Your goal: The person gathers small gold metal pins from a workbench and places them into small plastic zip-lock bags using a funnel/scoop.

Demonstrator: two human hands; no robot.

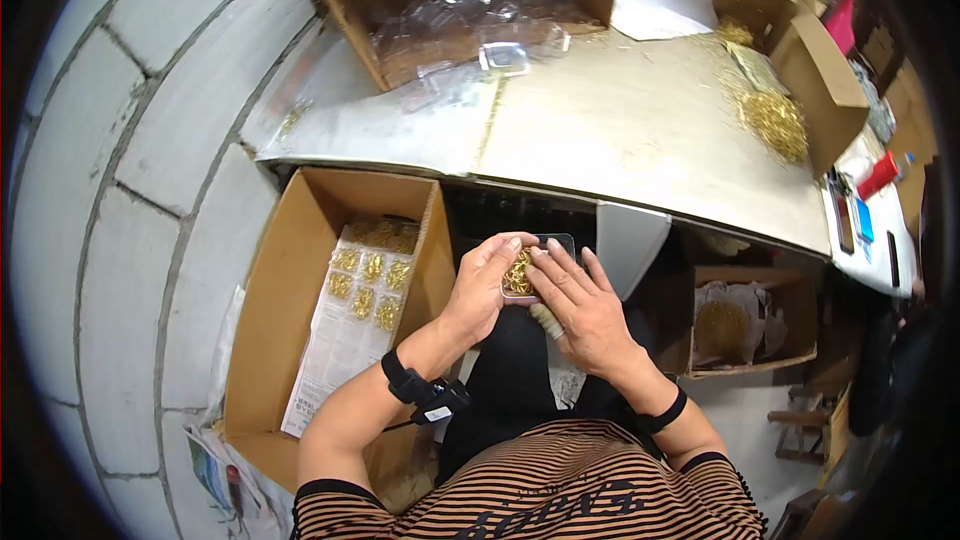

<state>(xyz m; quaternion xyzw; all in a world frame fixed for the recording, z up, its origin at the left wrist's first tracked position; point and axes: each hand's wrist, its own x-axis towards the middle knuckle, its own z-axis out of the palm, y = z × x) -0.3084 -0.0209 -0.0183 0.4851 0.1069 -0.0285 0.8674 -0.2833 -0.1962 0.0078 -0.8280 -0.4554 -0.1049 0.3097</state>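
Note:
Above my lap, my left hand (480, 290) is closed around the left side of a small clear plastic box (522, 300). Small gold-coloured metal pieces (517, 278) fill it; their exact kind is too small to tell. A clear flap, seemingly the lid (565, 243), shows behind my fingers. My right hand (585, 312) lies over the box's right side, its fingers stretched out and slightly spread, covering part of the contents. Beige tape wraps its thumb (547, 321).
Left of me, a cardboard box (262, 340) holds several filled clear boxes (364, 302) on newspaper. A worktable (620, 110) carries a carton of empty clear boxes (505, 58) and a gold heap (772, 125). Another carton (755, 355) stands low right; a wall (180, 120) borders the left.

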